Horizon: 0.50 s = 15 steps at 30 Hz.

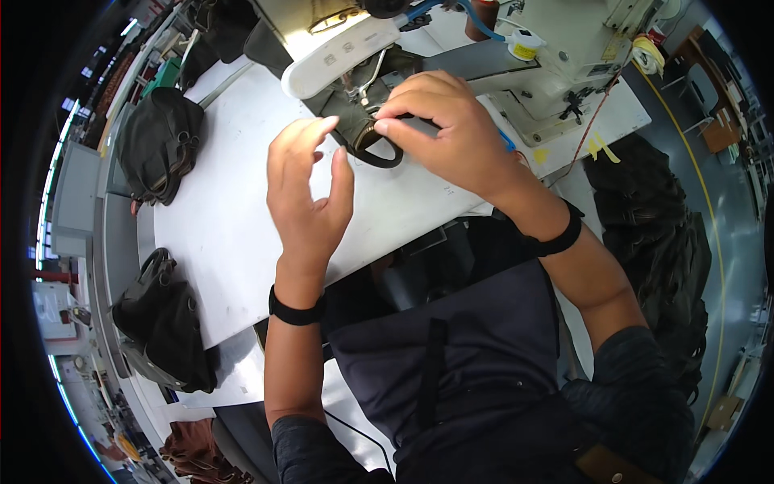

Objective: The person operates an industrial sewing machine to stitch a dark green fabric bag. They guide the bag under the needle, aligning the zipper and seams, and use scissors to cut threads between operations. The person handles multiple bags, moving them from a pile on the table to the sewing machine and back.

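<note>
My left hand (310, 181) hovers over the white table with thumb and fingers apart and nothing visible between them. Near the needle of a sewing machine (363, 97), my right hand (451, 129) has its thumb and forefinger brought together in a pinch; whatever is in the pinch is too small to make out. Under the machine's head lies a dark green bag (355, 129), with a curved dark strap or edge (380, 161) reaching toward me. Part of the bag is hidden by my right hand and the machine.
Dark bags (160, 145) stand along the white table's (242, 169) left side, another bag (165, 323) nearer me. A thread cone (482, 20) and a small white container (525, 45) sit by the machine. Dark bags or cloth (653, 242) are heaped at right.
</note>
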Available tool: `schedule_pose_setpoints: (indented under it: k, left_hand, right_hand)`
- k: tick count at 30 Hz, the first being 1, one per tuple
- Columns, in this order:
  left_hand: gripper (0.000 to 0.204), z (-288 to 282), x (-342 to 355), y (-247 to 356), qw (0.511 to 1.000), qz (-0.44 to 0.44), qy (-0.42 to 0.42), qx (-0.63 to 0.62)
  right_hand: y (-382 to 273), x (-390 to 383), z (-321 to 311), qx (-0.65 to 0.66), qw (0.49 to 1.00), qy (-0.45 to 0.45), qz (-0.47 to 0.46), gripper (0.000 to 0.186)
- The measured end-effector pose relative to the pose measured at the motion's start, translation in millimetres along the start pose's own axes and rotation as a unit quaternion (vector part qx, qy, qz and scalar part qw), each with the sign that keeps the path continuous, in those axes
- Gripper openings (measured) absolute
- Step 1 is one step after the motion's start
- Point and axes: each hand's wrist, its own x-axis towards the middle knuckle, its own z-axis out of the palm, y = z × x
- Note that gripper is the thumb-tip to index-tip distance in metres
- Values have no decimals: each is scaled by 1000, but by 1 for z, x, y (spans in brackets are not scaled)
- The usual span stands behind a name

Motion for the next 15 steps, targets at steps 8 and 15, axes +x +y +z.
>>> schedule_pose_setpoints:
  k: [8, 15]
  left_hand:
    - [22, 12, 12, -5, 995, 75, -32, 56]
    - [14, 6, 21, 0, 995, 47, -54, 65]
  right_hand:
    - [-9, 7, -2, 13, 998, -15, 53, 11]
    - [8, 11, -4, 18, 997, 34, 64, 13]
